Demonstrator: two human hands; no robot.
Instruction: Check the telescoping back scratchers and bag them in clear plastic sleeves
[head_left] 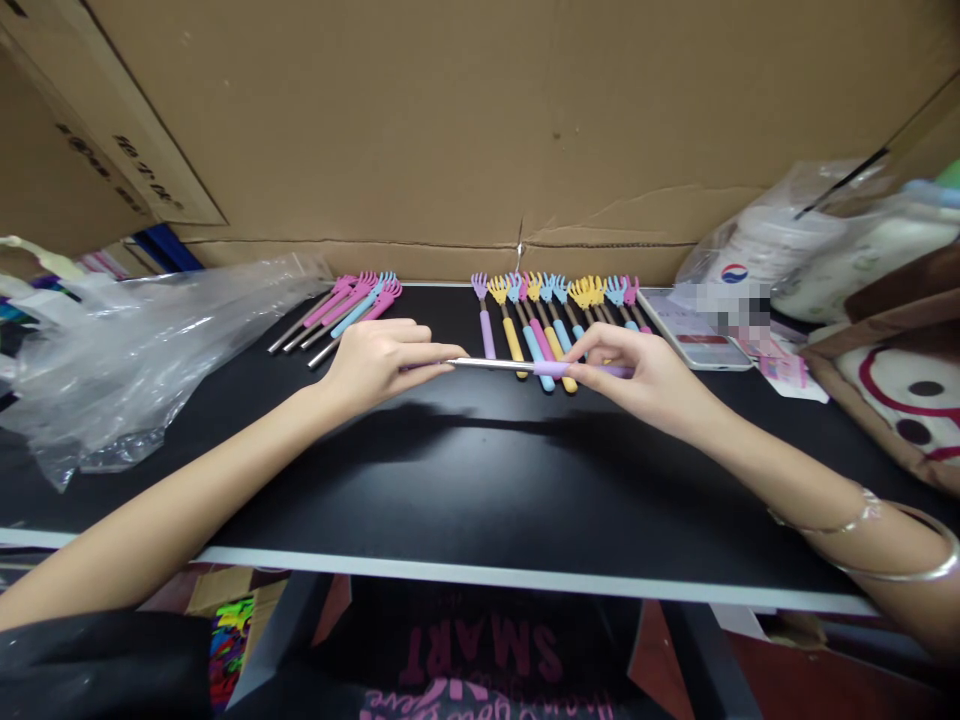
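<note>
Above the middle of the black table, a back scratcher [495, 364] with a bare metal rod and a purple grip lies level between my two hands. My left hand [386, 358] pinches the left end of the rod, and its fingers hide that tip. Thumb and fingers of my right hand [626, 365] are closed round the purple grip. Behind my right hand lies a row of back scratchers [538, 335] in purple, yellow, blue and pink, claws toward the back. Near my left hand is a smaller bunch of pink and blue back scratchers [352, 305], their metal rods pointing at me.
A clear plastic bag [142, 350] covers the left side of the table [480, 500]. At the right are a phone [697, 335], a bagged white cup [772, 250] and a cartoon-face bag [907, 390]. Cardboard [450, 120] walls the back.
</note>
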